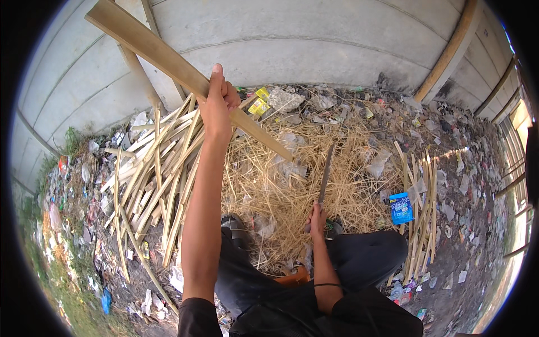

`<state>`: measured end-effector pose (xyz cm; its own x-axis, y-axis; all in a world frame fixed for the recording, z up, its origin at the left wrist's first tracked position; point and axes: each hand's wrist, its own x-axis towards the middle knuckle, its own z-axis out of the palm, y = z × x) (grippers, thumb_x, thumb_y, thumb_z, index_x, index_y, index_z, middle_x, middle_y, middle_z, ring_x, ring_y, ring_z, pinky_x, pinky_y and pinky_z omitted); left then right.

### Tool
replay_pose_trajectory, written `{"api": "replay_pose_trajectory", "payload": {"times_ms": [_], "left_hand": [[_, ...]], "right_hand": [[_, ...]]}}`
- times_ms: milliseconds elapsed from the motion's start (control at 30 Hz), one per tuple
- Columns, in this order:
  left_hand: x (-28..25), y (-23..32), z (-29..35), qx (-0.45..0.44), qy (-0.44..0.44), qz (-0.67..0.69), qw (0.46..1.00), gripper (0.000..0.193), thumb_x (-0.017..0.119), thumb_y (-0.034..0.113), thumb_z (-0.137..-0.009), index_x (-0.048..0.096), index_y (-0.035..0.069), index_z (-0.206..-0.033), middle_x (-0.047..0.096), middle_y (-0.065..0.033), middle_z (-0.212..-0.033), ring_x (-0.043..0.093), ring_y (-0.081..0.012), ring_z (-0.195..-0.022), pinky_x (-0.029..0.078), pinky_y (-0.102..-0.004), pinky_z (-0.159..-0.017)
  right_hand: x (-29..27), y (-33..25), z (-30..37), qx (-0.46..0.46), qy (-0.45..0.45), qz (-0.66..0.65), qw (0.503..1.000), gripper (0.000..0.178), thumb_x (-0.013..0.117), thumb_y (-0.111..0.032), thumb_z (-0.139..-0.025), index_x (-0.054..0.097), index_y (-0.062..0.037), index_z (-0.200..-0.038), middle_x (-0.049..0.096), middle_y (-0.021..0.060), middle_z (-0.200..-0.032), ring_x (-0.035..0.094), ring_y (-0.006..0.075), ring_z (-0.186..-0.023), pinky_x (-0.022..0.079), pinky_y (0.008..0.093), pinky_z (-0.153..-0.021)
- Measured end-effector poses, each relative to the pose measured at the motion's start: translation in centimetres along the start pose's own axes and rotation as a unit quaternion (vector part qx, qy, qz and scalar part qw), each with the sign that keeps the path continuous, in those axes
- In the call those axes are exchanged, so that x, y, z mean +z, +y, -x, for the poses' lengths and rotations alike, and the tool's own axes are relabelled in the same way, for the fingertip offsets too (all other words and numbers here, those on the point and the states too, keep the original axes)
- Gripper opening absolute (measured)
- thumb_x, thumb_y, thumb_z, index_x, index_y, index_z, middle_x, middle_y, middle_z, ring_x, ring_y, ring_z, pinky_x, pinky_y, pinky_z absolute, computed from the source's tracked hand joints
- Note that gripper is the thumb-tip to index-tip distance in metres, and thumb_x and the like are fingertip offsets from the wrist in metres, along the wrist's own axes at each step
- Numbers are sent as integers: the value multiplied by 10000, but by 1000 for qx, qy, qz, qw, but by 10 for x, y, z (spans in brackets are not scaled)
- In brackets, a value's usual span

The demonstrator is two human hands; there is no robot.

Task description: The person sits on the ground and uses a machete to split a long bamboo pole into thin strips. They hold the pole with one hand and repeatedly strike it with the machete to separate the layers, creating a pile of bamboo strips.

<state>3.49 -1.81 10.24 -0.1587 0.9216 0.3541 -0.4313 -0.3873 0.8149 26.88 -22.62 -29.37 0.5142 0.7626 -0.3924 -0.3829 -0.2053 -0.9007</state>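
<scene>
At the far left, litter (73,185) lies scattered over the dirt beside a grey concrete wall (281,39). Just right of it a heap of split bamboo strips (151,174) fans out on the ground, some leaning toward the wall. Above the heap the left hand (218,104) is raised on a long arm, fingers wrapped tight around a flat bamboo slat (168,59), thumb pointing up; the slat slants from the upper left corner down to the right, its lower end over a mound of straw-like shavings (281,185). In the middle, the person's dark trousers (359,258) and knees show at the lower edge. The right hand (316,218) is closed around the handle of a long knife (325,174), whose blade points up and away over the shavings, apart from the slat. Further right lies a blue packet (401,208), then a smaller bundle of strips (421,213) running up and down, with more litter beyond.
</scene>
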Motion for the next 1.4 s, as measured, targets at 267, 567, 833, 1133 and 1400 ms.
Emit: {"api": "replay_pose_trajectory", "payload": {"times_ms": [267,567,833,1133,1400], "left_hand": [[24,-11,-8,12,27,-69,997,569,589,431,-1026,349,149,-593,338,13,-511,313,-106,-485,302,-306,-495],[45,-16,-8,31,116,-120,985,575,578,435,-1031,347,143,-594,343,20,-510,321,-90,-477,319,-297,-483],[52,-20,-10,50,144,-144,978,548,576,406,-1034,372,147,-596,374,-2,-489,338,-104,-453,301,-303,-475],[38,-20,-4,39,89,-116,988,574,545,434,-1050,395,130,-586,384,5,-497,358,-104,-477,312,-302,-498],[55,-25,1,82,109,-170,976,601,544,411,-1058,318,120,-584,310,33,-517,285,-75,-494,221,-318,-487]], "right_hand": [[11,5,0,-19,-18,85,996,395,601,-376,-1025,478,-122,-747,430,-3,-569,440,113,-442,402,325,-443],[66,-49,-11,-90,-89,63,990,265,589,-194,-1004,469,-96,-789,424,-11,-580,403,105,-418,354,323,-425],[107,-96,-11,-199,-105,-76,971,238,555,-150,-988,477,-77,-776,436,-16,-587,417,91,-459,335,302,-433],[58,3,-33,158,-170,147,962,289,607,-268,-946,512,-102,-730,441,-14,-571,403,124,-459,395,356,-504],[68,-32,-24,158,-163,74,971,191,584,-146,-947,500,-100,-781,436,-32,-575,426,91,-454,403,302,-475]]}}
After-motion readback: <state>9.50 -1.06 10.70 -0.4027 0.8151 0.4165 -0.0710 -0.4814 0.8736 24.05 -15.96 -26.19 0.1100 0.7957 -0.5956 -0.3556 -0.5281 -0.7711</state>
